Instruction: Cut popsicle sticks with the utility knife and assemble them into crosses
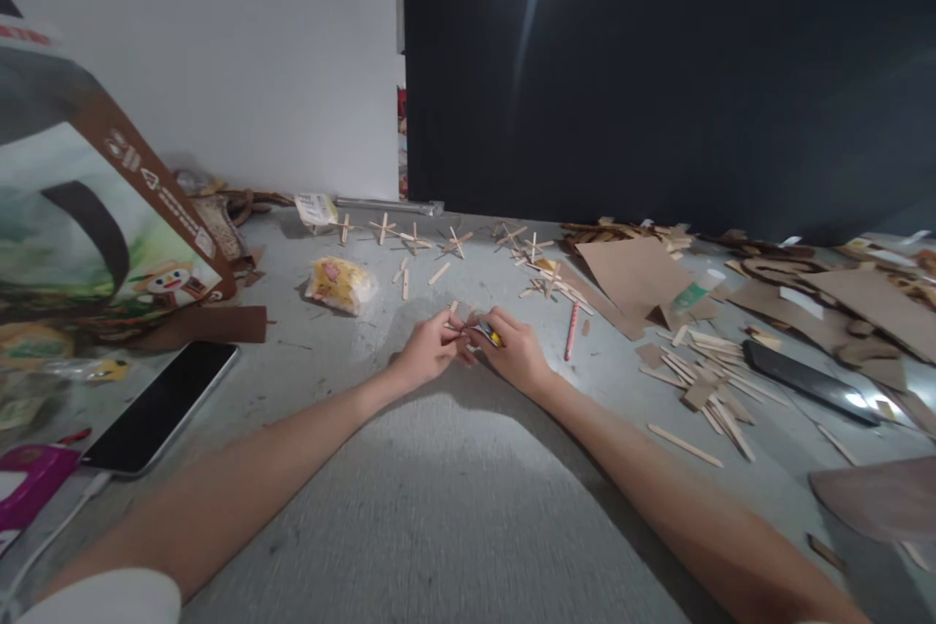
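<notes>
Both of my hands meet at the middle of the grey table. My left hand (431, 347) pinches a small wooden stick (453, 308), whose pale tip shows above the fingers. In my right hand (518, 351) is a small cutter (494, 338) with a yellow part, its front end close to the left fingertips. Just beyond the hands lie short stick pieces (439, 273). Several star shapes of crossed sticks (456, 242) stand in a row farther back. A red-and-white pencil (571, 331) rests to the right of my right hand.
A yellow snack packet (340, 286) sits left of the hands. Farther left are a phone (162, 408) and a large printed bag (80, 175). On the right lie loose sticks (717, 380), cardboard (633, 278), a glue stick (698, 290) and a black bar-shaped object (808, 382).
</notes>
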`<action>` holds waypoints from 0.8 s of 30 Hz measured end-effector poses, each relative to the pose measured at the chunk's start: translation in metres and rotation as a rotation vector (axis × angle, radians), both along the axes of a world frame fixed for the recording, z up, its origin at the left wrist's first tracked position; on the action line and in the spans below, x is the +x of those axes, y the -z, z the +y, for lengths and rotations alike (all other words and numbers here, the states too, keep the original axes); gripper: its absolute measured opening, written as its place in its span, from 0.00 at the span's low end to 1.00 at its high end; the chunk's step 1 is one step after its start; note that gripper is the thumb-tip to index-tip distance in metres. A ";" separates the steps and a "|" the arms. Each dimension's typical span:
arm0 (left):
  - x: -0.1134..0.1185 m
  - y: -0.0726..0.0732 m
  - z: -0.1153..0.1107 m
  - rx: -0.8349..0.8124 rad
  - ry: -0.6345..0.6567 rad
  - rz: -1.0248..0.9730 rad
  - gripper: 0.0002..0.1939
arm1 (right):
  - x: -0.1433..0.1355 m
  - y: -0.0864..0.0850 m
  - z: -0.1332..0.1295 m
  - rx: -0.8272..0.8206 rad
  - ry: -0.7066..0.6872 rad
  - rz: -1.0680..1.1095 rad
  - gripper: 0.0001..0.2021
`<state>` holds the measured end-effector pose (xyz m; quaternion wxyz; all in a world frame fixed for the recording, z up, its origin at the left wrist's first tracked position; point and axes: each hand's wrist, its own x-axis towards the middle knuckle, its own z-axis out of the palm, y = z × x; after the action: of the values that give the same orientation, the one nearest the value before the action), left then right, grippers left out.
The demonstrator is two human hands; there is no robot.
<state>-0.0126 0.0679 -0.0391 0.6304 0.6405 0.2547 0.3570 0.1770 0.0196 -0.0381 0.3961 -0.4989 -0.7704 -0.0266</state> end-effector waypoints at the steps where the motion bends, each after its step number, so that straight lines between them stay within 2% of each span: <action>1: 0.001 0.001 0.000 -0.007 0.009 -0.007 0.16 | 0.000 0.000 0.000 0.010 -0.007 -0.013 0.14; 8: 0.003 0.001 0.002 -0.076 0.060 -0.028 0.22 | 0.001 0.005 0.000 0.034 -0.002 -0.089 0.14; 16: 0.002 0.003 0.003 -0.085 0.065 -0.027 0.20 | 0.002 0.006 0.000 -0.047 -0.007 -0.171 0.10; 24: 0.002 0.007 0.008 -0.073 0.087 -0.038 0.19 | 0.006 0.009 0.001 -0.014 -0.058 -0.235 0.09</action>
<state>-0.0106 0.0756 -0.0461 0.6731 0.6205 0.2276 0.3317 0.1832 0.0202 -0.0467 0.3003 -0.4726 -0.8258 -0.0678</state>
